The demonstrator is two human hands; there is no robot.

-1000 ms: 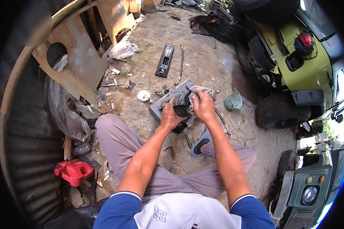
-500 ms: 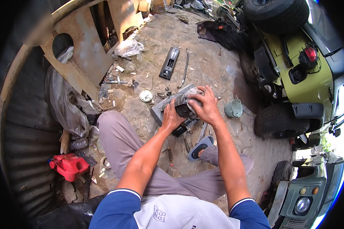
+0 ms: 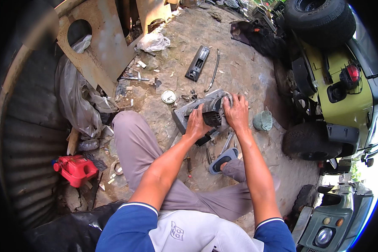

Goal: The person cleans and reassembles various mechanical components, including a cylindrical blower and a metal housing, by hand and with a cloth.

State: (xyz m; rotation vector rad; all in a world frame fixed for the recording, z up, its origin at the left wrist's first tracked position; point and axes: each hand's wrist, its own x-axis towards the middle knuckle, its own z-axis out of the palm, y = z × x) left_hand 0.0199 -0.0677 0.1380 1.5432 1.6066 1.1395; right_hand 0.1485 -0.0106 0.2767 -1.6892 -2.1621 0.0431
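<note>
A dark cylindrical part with a ribbed black end [image 3: 213, 119] lies between my hands, just over a grey box-shaped housing [image 3: 179, 121] on the ground. My left hand [image 3: 196, 124] grips its near left side, the thumb against the ribbed end. Around its right side curls my right hand [image 3: 237, 113], fingers bent over the top. The two palms hide much of the part, and I cannot make out its exact kind. Whether it rests on the housing I cannot tell.
Beyond the housing are a round white-faced gauge [image 3: 168, 96], a long dark panel [image 3: 197, 63] and a short black hose [image 3: 214, 71]. A green mesh basket [image 3: 263, 121] stands right, a red canister [image 3: 75, 170] left. Vehicles with a big tyre [image 3: 311, 141] line the right side.
My right hand has shifted down and turned on the part, and the whitish patch under its fingers shows less. The view has swung slightly left.
</note>
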